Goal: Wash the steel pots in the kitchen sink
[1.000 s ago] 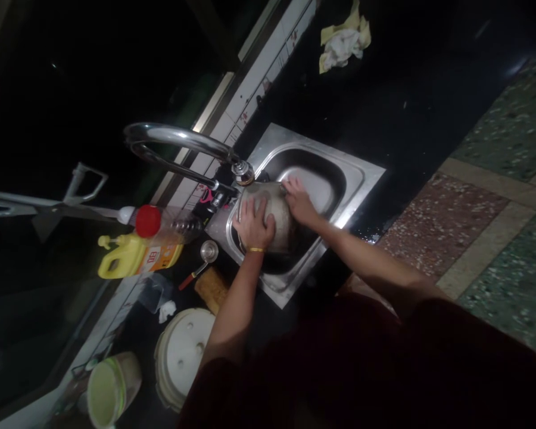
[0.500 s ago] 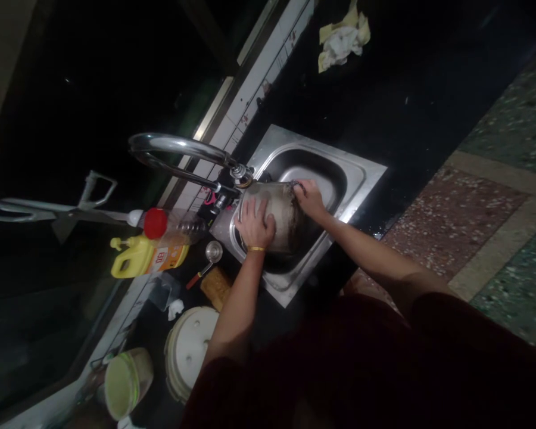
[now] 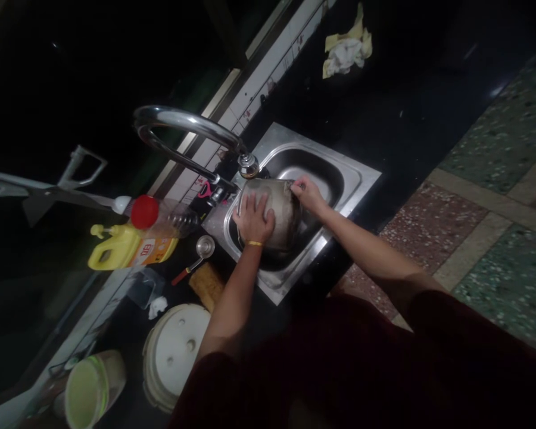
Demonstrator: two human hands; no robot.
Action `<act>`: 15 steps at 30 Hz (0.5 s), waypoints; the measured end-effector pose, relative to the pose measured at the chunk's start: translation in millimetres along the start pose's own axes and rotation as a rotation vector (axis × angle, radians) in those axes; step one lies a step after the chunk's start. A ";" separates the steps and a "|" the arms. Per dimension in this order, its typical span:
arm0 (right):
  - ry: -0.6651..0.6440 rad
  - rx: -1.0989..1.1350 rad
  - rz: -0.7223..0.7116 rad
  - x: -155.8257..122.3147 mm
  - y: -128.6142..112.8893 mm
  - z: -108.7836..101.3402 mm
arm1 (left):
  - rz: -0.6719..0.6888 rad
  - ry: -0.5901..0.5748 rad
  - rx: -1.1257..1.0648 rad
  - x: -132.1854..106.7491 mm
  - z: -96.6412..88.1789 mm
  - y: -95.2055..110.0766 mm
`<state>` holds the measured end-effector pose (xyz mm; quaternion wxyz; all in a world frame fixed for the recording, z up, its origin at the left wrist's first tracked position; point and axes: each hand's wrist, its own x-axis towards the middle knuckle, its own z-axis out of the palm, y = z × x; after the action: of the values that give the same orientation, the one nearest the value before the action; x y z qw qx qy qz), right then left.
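A metal pot (image 3: 277, 208), its lower part darkly stained, lies on its side in the steel sink (image 3: 274, 286). My left hand (image 3: 253, 219) grips its side wall, fingers spread and thumb apart. At the stained end, my right hand (image 3: 309, 195) is closed on a small dark wad that looks like a steel wool scrubber (image 3: 292, 186) and presses it against the pot. The curved chrome faucet (image 3: 192, 119) hangs just behind the pot, and I see no water running from it.
Left of the sink are a ladle (image 3: 203, 247), a yellow jug with a pump (image 3: 116, 253), a red-capped plastic bottle (image 3: 145, 211) and a white lidded bucket (image 3: 178, 345). A crumpled cloth (image 3: 348, 53) lies on the dark counter (image 3: 406, 77) beyond.
My right hand has shifted slightly left along the pot's stained end, with the scrubber. My left hand keeps its place on the pot. The camera view has turned a little.
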<state>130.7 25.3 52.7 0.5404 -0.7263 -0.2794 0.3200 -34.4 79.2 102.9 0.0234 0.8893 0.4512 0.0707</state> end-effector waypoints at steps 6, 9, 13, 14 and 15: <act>-0.014 0.061 -0.032 -20.0 -8.7 2.4 | 0.004 -0.005 -0.010 -0.4 -0.1 0.4; 0.051 0.043 0.004 -19.9 -10.5 6.2 | 0.003 0.001 -0.026 -0.6 0.2 0.3; 0.103 0.085 0.014 -32.5 -1.8 8.1 | 0.013 0.009 -0.032 -0.5 1.7 -0.5; 0.108 0.083 0.024 -34.2 0.0 7.7 | 0.014 0.009 -0.029 -0.4 2.0 -0.6; 0.113 0.075 0.034 -34.0 0.9 7.3 | 0.014 0.010 -0.027 -0.2 2.3 -0.6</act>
<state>103.4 3.9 55.9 0.5768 -0.7270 -0.2238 0.2978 -34.6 79.4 100.5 0.0329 0.8917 0.4441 0.0812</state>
